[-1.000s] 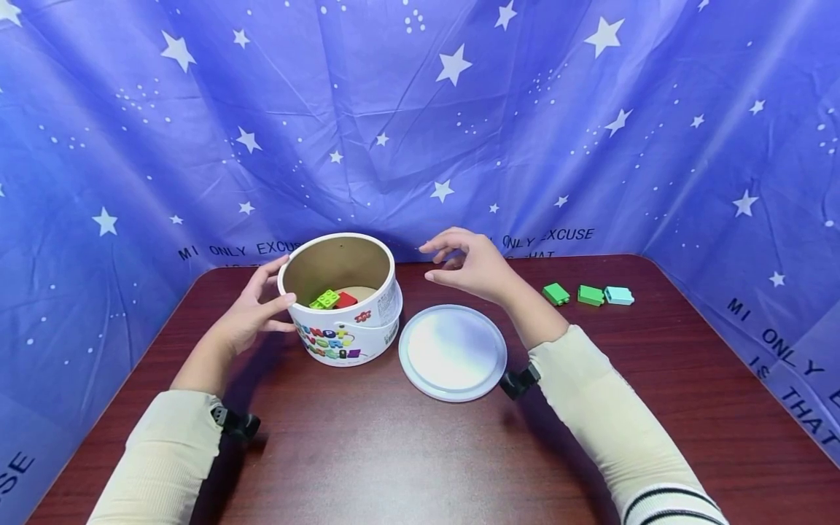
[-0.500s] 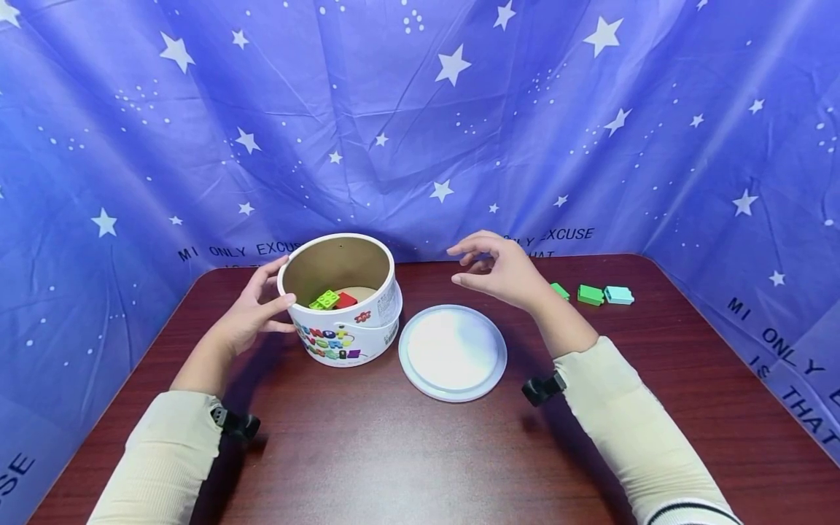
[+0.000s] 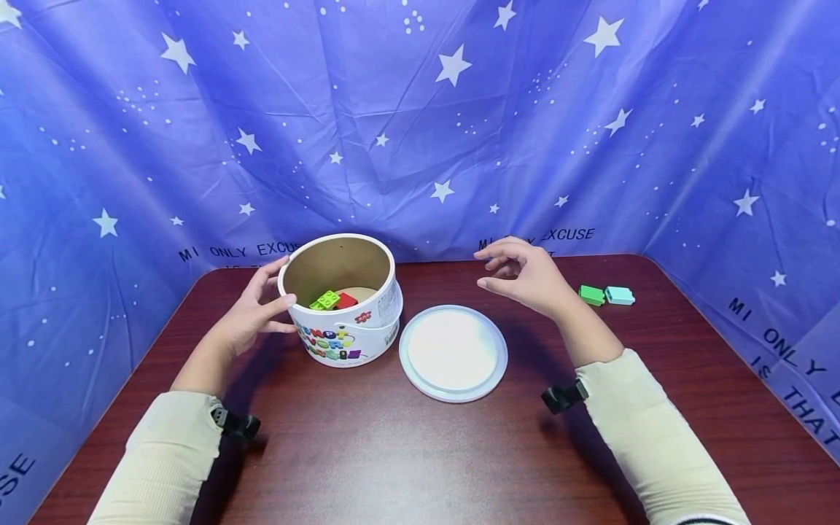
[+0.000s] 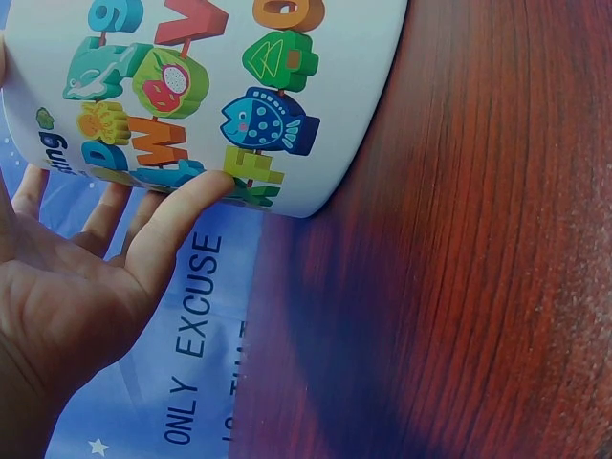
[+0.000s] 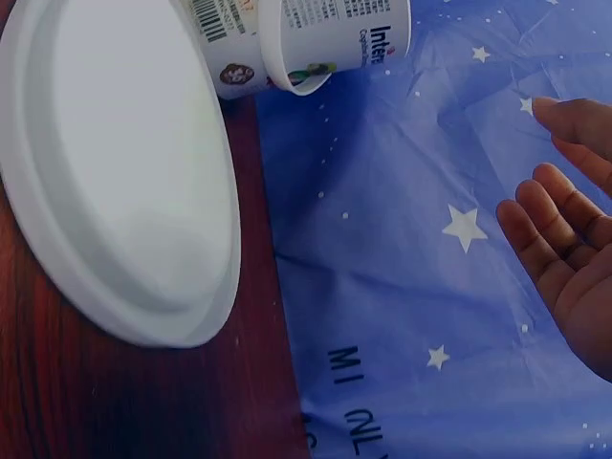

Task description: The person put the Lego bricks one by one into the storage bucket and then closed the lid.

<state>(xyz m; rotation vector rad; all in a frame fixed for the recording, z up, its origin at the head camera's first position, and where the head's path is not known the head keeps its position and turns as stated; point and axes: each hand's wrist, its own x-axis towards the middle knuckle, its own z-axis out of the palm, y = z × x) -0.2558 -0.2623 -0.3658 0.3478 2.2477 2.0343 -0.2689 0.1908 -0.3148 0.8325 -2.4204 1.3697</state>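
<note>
A white bucket (image 3: pixel 351 341) with colourful printed letters and pictures stands upright on the table. Inside it lie a lime-green brick (image 3: pixel 327 299) and a red brick (image 3: pixel 345 300). My left hand (image 3: pixel 252 313) rests against the bucket's left side, thumb and fingertips spread at the rim; the palm stays off the wall in the left wrist view. Hovering right of the bucket, my right hand (image 3: pixel 533 278) holds nothing, its fingers loosely bent and apart from the thumb. A green brick (image 3: pixel 591 295) and a pale turquoise brick (image 3: pixel 620 295) lie beyond the right wrist.
Between the bucket and the right forearm, a round white lid (image 3: pixel 453 353) lies flat on the dark red wooden table (image 3: pixel 394 452). A blue star-printed cloth (image 3: pixel 420 131) hangs behind the table and along both sides.
My right hand has moved rightward from beside the bucket, toward the bricks at the right. Its hand and wrist now hide the nearest green brick. The left hand, bucket and lid have stayed put.
</note>
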